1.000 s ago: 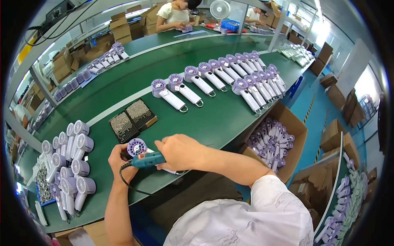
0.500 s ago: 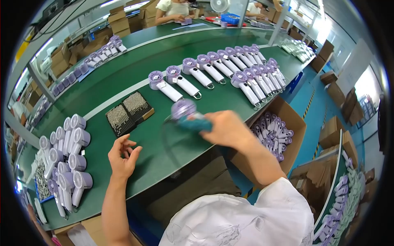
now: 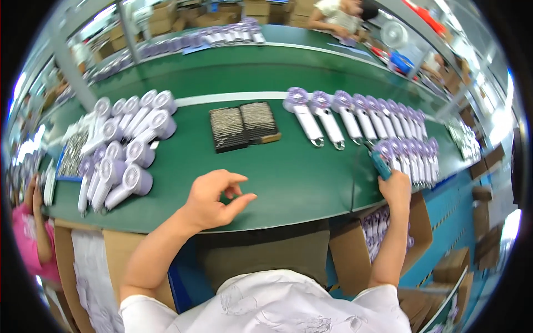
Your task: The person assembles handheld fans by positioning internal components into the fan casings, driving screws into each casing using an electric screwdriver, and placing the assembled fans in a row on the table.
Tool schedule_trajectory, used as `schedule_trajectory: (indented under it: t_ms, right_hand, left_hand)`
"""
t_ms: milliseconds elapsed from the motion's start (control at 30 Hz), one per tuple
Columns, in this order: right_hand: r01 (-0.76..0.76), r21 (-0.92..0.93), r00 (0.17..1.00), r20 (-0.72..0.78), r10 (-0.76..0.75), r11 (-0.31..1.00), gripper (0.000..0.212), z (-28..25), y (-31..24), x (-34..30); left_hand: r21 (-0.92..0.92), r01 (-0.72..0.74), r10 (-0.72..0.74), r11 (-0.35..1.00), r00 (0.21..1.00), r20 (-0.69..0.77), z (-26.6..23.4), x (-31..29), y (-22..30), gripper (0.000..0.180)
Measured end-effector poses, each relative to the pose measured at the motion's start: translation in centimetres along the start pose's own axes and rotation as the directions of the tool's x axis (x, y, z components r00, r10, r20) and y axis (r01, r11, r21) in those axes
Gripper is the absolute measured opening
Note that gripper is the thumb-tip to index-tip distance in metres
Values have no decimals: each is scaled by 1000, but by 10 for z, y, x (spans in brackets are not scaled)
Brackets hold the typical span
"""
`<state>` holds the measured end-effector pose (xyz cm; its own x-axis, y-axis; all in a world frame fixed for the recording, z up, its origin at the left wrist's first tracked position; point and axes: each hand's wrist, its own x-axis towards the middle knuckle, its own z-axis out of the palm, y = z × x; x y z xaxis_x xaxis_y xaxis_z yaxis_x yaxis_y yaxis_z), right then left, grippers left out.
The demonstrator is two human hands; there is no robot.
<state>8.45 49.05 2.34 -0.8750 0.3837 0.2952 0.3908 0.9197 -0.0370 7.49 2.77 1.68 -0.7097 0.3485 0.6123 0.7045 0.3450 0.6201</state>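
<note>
My right hand (image 3: 395,187) is closed round a teal electric screwdriver (image 3: 381,165), whose dark tip points away from me. It is beside the left end of the nearer row of purple-and-white handheld fans (image 3: 413,165), partly covering the first ones. My left hand (image 3: 214,198) hovers over the green table's near edge, empty, with thumb and forefinger apart. Beyond it lies a black tray (image 3: 244,126) of small screws in two sections. A longer row of handheld fans (image 3: 350,119) lies at the back right.
A heap of handheld fans (image 3: 125,150) stands at the left, beside a blue-rimmed tray of metal parts (image 3: 74,155). Below the right edge is a cardboard box (image 3: 419,222) containing fans. A co-worker in pink (image 3: 34,236) is at far left; another person (image 3: 336,22) sits across the table.
My view has turned left. My right hand has carried the screwdriver right to the fan rows; the fan seen by it in mid-table is gone from there. My left hand stays empty.
</note>
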Motion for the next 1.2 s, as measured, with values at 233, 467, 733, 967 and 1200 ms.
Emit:
schedule_trajectory:
  t_ms: [233,467,733,967,1200]
  right_hand:
    - [542,102,768,-463,-443,834,42,-21,-5,-11]
    - [874,358,483,-706,-518,328,21,-49,-126,7]
    - [406,791,576,-611,-544,-458,12,-46,-250,-3]
    - [-38,817,719,-378,-584,-575,9,-11,-282,-25]
    - [-274,869,782,-49,-621,-413,10,-22,-267,-26]
  left_hand:
    - [390,-65,95,918,994,-57,-74,-46,25,25]
    - [816,407,-59,410,905,-421,-176,-109,5,34]
    - [800,481,-155,358,876,-457,-221,-119,-27,41]
    - [811,512,-473,282,810,-347,-239,-108,-46,41]
    - [625,657,-284,423,751,-596,-251,-68,9,35]
